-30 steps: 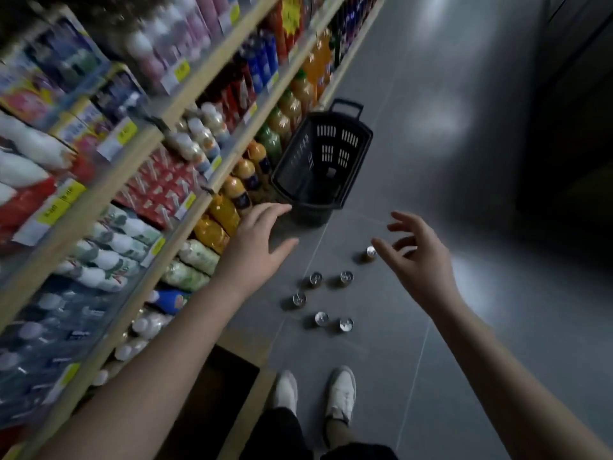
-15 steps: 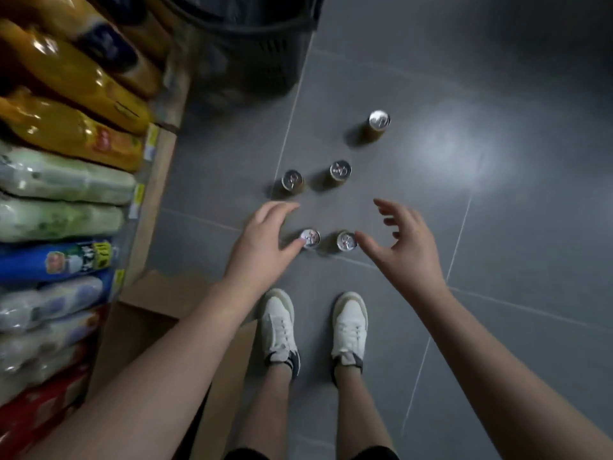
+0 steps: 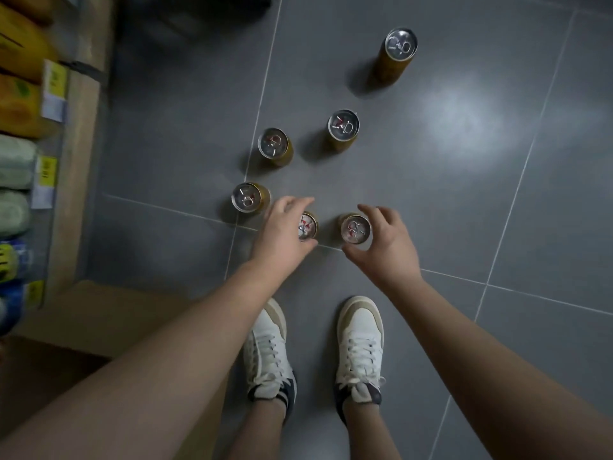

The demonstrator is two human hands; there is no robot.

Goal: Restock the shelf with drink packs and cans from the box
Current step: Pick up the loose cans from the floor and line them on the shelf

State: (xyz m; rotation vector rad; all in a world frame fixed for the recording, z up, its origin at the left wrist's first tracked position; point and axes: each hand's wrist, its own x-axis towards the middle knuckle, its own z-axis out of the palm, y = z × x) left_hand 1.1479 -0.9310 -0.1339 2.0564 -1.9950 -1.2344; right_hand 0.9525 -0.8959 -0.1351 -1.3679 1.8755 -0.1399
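Several gold drink cans stand upright on the grey tile floor. My left hand [image 3: 282,234] curls its fingers and thumb around the near-left can [image 3: 307,226], hiding part of the lid. My right hand [image 3: 386,244] wraps around the near-right can [image 3: 355,228], thumb below and fingers above its rim. Both cans rest on the floor. Other cans stand apart: one [image 3: 247,197] just left of my left hand, two further out [image 3: 273,143] [image 3: 344,125], and one far off [image 3: 400,44]. The open cardboard box [image 3: 99,310] lies at lower left.
The bottom shelf edge [image 3: 83,161] runs along the left, with orange [image 3: 20,104], pale green [image 3: 13,167] and blue [image 3: 10,260] bottles lying on it. A dark basket [image 3: 199,14] shows blurred at the top. My white shoes [image 3: 360,343] stand just behind the cans.
The view has dropped closer to the floor. Both hands came down and forward, and their fingers closed around the two nearest cans.
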